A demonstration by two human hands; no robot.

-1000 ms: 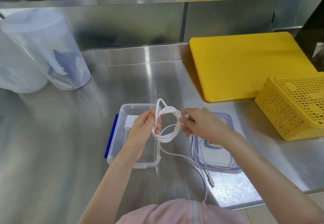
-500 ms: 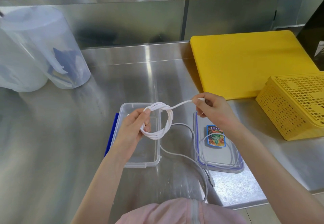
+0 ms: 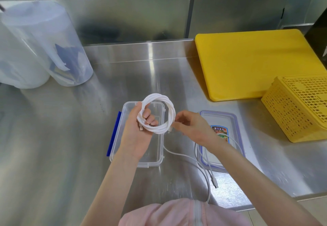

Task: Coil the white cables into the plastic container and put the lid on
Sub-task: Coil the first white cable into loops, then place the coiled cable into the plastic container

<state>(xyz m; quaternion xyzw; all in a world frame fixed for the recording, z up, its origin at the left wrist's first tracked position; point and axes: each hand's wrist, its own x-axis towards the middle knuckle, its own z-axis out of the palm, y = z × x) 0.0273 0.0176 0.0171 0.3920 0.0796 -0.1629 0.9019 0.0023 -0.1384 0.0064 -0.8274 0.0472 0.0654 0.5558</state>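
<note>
My left hand (image 3: 137, 133) holds a coiled white cable (image 3: 168, 107) above the clear plastic container (image 3: 127, 109), fingers curled through the ring of loops. My right hand (image 3: 192, 128) pinches the coil's loose end at its right side. The container has a blue clip on its left edge; my left hand hides most of its inside. Its blue-rimmed lid (image 3: 231, 125) lies flat to the right with a colourful sticker. A second white cable (image 3: 203, 165) trails loose over the lid and the counter, its plug near the front edge.
A yellow cutting board (image 3: 247, 63) and a yellow perforated basket (image 3: 300, 107) sit at the right. Two large translucent tubs (image 3: 44, 45) stand at the far left. The steel counter (image 3: 53, 146) ends just in front of my pink top.
The right hand pulled the cable end out to the right, then brought it back to the coil. The coil is now a tidy ring, held higher in my left hand.
</note>
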